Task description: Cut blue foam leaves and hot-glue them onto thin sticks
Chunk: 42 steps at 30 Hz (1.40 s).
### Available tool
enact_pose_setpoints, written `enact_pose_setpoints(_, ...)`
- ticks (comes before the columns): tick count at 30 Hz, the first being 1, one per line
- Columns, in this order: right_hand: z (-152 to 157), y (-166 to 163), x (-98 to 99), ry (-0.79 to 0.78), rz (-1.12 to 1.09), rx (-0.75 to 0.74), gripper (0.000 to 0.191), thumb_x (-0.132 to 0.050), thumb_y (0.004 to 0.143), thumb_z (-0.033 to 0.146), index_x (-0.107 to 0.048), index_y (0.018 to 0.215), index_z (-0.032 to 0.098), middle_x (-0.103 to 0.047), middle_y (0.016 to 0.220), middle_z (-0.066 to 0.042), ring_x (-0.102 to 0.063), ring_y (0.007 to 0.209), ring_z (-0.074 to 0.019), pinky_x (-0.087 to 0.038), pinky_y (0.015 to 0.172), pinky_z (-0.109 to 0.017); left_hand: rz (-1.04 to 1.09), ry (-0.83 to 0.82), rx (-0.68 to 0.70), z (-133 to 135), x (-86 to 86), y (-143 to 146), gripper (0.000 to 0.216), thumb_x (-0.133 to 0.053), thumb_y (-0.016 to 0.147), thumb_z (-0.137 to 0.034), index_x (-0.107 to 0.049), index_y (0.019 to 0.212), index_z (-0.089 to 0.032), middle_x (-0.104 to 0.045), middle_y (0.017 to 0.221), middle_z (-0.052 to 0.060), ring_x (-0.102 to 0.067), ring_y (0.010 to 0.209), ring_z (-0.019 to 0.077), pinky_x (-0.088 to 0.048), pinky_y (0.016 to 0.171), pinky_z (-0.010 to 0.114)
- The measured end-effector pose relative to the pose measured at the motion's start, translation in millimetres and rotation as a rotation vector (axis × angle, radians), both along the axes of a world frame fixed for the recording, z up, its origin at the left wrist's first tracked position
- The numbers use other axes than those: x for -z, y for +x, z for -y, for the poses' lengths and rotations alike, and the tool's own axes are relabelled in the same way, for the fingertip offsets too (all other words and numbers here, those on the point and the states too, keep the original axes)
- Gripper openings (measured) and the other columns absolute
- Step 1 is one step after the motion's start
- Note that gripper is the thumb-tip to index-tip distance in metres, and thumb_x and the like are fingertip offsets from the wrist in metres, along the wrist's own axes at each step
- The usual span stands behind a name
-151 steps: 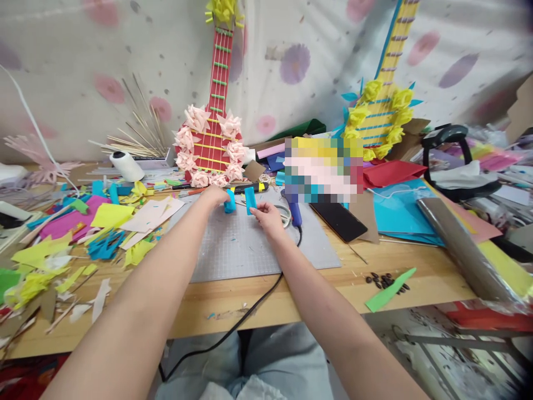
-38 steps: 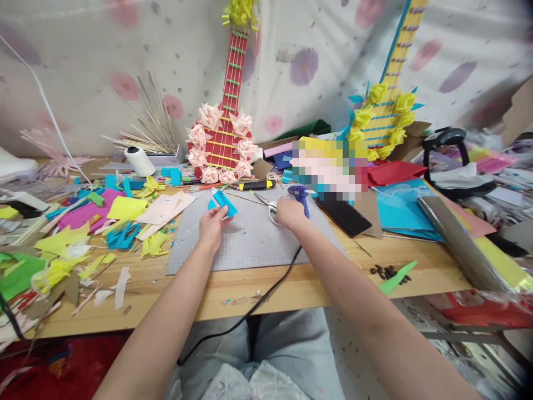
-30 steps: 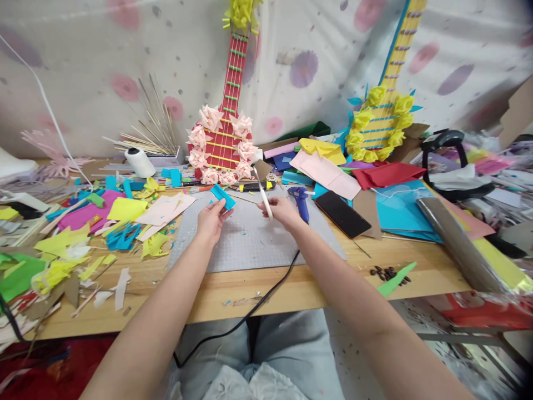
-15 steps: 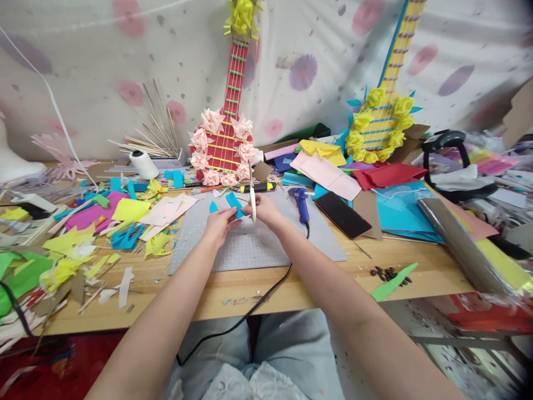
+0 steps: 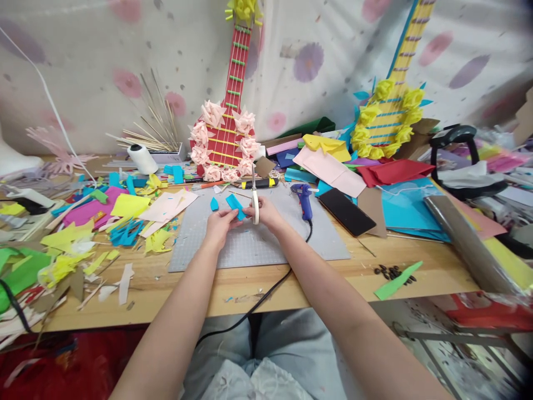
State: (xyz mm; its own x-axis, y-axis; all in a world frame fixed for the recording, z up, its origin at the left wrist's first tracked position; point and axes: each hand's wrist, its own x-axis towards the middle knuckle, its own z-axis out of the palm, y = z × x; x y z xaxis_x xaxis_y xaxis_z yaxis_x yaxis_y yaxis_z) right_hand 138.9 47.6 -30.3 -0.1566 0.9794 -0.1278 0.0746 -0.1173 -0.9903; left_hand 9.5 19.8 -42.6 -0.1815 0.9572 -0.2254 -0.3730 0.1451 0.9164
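Note:
Over the grey cutting mat (image 5: 258, 244), my left hand (image 5: 220, 225) pinches a folded strip of blue paper (image 5: 235, 205). My right hand (image 5: 265, 213) is closed around white-handled scissors (image 5: 255, 206), whose blades point up and away from me. Fingers of both hands meet near the lower end of the strip. A small blue leaf-shaped piece (image 5: 214, 204) lies on the mat to the left of the strip. Behind my hands stands a red paper guitar (image 5: 225, 139) rimmed with pink paper flowers.
A blue glue gun (image 5: 304, 203) lies on the mat's right side, its cord running toward my lap. Beside it are a black phone (image 5: 347, 211) and a utility knife (image 5: 260, 183). Paper scraps (image 5: 127, 233) cover the left. A yellow paper guitar (image 5: 387, 119) leans at the back right.
The view has shifted slightly. The blue leaf-shaped piece shows more fully, apart from my left hand. Both hands keep their hold on the strip and the scissors.

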Motion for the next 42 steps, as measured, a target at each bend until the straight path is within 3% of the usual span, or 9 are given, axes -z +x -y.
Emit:
enact_pose_setpoints(19,7.3,3.3,-9.5,0.023,-0.003,-0.021,0.038,-0.073,0.050,0.016,-0.041,0.069,0.018,-0.055,0.058,0.005,-0.050,0.046,-0.0061,-0.043,0.046,-0.020,0.002,-0.018,-0.015,1.1,-0.7,0.3,0.015,-0.072,0.053,-0.016,-0.060,0.056,-0.009,-0.056,0.053,0.002,-0.055,0.052,0.0106,-0.055,0.059,0.030)
enact_pose_setpoints(42,7.1,4.8,-9.1,0.036,-0.039,-0.024,0.040,-0.073,0.049,0.024,-0.040,0.071,0.018,-0.055,0.060,0.005,-0.050,0.050,-0.0072,-0.041,0.049,-0.021,0.020,-0.013,-0.008,2.4,-3.9,0.7,0.020,-0.075,0.046,-0.017,-0.059,0.054,-0.009,-0.058,0.056,0.002,-0.054,0.053,0.0096,-0.053,0.058,0.029)
